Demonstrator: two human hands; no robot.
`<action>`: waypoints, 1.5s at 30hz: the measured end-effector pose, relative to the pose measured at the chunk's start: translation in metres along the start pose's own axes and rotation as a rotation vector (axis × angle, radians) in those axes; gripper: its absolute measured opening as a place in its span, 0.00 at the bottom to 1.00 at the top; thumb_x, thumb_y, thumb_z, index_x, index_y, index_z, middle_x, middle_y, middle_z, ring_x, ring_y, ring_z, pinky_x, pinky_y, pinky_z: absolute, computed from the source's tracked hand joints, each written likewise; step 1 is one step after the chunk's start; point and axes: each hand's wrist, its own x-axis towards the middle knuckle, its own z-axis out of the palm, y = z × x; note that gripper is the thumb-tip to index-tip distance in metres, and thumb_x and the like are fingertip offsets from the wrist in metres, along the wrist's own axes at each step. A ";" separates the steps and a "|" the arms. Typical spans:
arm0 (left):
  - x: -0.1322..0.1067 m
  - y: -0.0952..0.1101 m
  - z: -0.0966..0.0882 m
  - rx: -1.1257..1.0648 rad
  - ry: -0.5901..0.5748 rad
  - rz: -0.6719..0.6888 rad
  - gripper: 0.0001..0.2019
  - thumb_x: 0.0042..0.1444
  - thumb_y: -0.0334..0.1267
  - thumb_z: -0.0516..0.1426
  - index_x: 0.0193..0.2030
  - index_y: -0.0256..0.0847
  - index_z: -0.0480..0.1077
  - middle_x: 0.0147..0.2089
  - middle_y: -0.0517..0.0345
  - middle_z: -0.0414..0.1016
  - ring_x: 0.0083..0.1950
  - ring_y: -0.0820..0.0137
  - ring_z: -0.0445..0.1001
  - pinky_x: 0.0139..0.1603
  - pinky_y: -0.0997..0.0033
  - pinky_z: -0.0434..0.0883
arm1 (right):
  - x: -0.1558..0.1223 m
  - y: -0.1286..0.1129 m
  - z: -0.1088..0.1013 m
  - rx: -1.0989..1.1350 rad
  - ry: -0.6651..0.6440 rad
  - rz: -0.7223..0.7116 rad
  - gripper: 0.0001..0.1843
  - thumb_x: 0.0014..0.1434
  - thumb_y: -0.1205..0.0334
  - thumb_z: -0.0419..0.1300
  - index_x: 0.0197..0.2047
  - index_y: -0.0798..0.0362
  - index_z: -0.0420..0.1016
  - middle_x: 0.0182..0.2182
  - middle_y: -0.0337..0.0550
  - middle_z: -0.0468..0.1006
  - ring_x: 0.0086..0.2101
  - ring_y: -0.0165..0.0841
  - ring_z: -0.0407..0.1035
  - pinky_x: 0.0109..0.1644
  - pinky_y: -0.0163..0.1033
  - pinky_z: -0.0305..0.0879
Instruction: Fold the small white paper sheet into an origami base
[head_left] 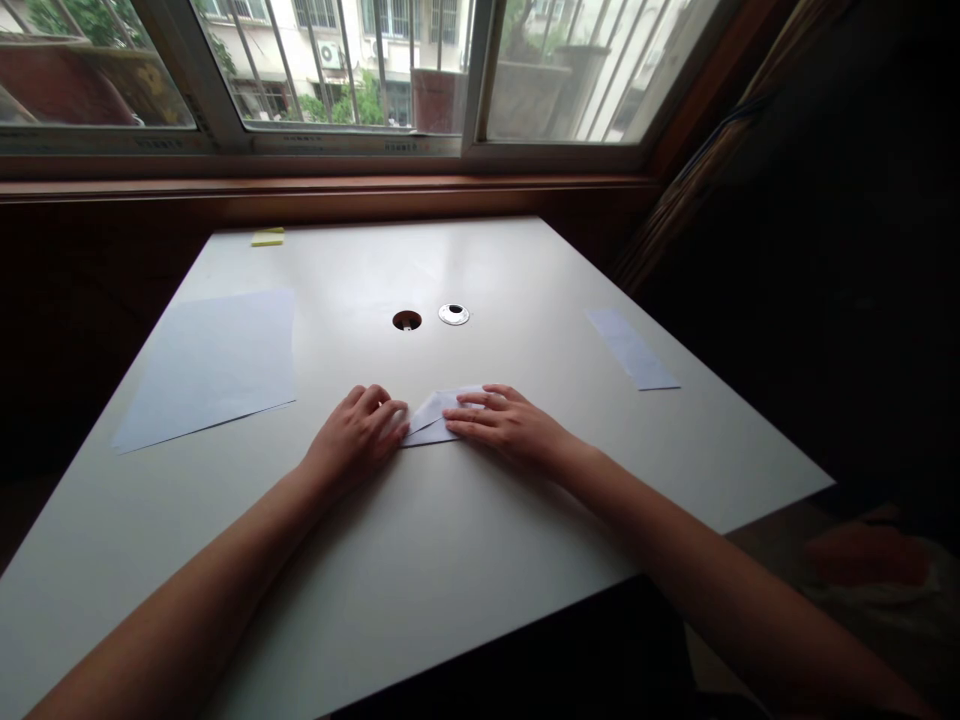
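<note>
White folded paper (pixel 432 411), 5 o'clock of hole (pixel 407 321) in desk (pixel 450 560); likely light, easily creased, best held by edges; right grip (pixel 514 423) spread flat atop; left grip (pixel 361 424) at 9 o'clock end, can't tell if pinching.

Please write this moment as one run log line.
left hand: at left end of folded paper | right hand: on folded paper | large sheet: lying left

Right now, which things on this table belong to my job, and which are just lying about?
In hand:
folded paper, left hand and right hand at it

Apparently lying about:
large paper, left
narrow paper, right
yellow item
round cover
</note>
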 end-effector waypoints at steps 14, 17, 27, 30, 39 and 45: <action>0.002 -0.005 -0.009 -0.272 -0.116 0.232 0.19 0.65 0.34 0.53 0.62 0.52 0.70 0.61 0.53 0.73 0.59 0.64 0.70 0.61 0.58 0.71 | 0.019 0.021 0.006 0.042 0.074 -0.017 0.16 0.66 0.63 0.57 0.55 0.48 0.76 0.55 0.45 0.78 0.58 0.38 0.69 0.61 0.49 0.60; 0.001 -0.008 -0.006 -0.332 -0.108 0.248 0.19 0.65 0.34 0.54 0.61 0.52 0.70 0.60 0.53 0.74 0.60 0.65 0.70 0.62 0.60 0.71 | 0.022 0.021 0.010 0.061 0.082 -0.014 0.15 0.66 0.61 0.57 0.54 0.49 0.77 0.55 0.46 0.78 0.58 0.39 0.69 0.61 0.49 0.62; -0.002 -0.014 -0.012 -0.446 -0.178 0.369 0.21 0.66 0.33 0.52 0.64 0.52 0.67 0.62 0.54 0.73 0.67 0.64 0.66 0.65 0.58 0.70 | 0.023 0.023 0.024 0.208 0.157 0.050 0.15 0.69 0.62 0.55 0.55 0.49 0.77 0.56 0.41 0.77 0.59 0.36 0.68 0.63 0.47 0.67; -0.001 -0.009 -0.017 -0.376 -0.241 0.396 0.23 0.67 0.33 0.50 0.67 0.52 0.63 0.66 0.56 0.68 0.69 0.62 0.62 0.68 0.55 0.68 | 0.021 0.025 0.026 0.201 0.158 0.078 0.17 0.69 0.64 0.54 0.58 0.47 0.75 0.57 0.40 0.76 0.61 0.37 0.65 0.64 0.48 0.66; 0.000 0.007 -0.012 -0.157 -0.255 0.425 0.24 0.68 0.36 0.50 0.70 0.52 0.58 0.68 0.56 0.64 0.71 0.60 0.59 0.70 0.54 0.60 | 0.017 0.020 0.025 0.102 0.182 0.234 0.16 0.68 0.57 0.56 0.56 0.39 0.76 0.57 0.43 0.73 0.56 0.41 0.61 0.61 0.52 0.66; 0.000 0.005 -0.005 -0.153 -0.224 0.457 0.24 0.69 0.36 0.50 0.70 0.51 0.57 0.66 0.54 0.67 0.69 0.61 0.62 0.71 0.54 0.57 | 0.019 0.013 0.024 0.092 0.119 0.268 0.18 0.69 0.53 0.53 0.59 0.40 0.74 0.56 0.44 0.71 0.54 0.42 0.60 0.60 0.51 0.65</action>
